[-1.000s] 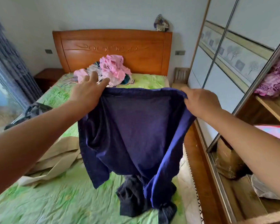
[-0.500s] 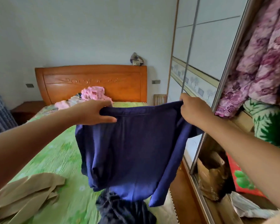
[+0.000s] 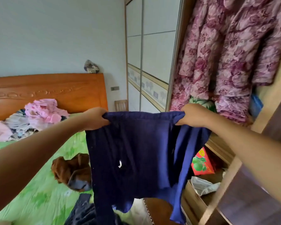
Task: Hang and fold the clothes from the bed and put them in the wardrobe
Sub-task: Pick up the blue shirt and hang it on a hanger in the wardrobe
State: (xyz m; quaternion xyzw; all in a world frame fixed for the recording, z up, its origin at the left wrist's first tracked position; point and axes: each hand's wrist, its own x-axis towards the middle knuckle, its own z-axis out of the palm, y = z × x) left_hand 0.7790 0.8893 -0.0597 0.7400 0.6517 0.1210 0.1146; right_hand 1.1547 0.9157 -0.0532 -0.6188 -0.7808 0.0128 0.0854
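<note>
Navy garment (image 3: pixel 136 151) hangs spread between the left hand (image 3: pixel 96 118) and right hand (image 3: pixel 193 115), each clamped on a top corner, probably to straighten it, beside the open wardrobe (image 3: pixel 217 143) at right.

You have the bed (image 3: pixel 39 192) on your left, the wardrobe (image 3: pixel 174 62) on your right; the shirt (image 3: pixel 136 151) hangs between them, with a clothes pile (image 3: pixel 39 114) behind it against the headboard (image 3: pixel 55 88).

garment: navy blue top (image 3: pixel 136 153), held up by its top edge, hanging over bed edge
left hand (image 3: pixel 96 118): grips top-left corner
right hand (image 3: pixel 194 115): grips top-right corner
bed (image 3: pixel 44 189): green sheet; pink clothes pile (image 3: pixel 42 111) by headboard (image 3: pixel 55 90); brown garment (image 3: pixel 71 171) just left of top
wardrobe (image 3: pixel 234 153): open, purple floral coat (image 3: pixel 225 54) hanging inside
</note>
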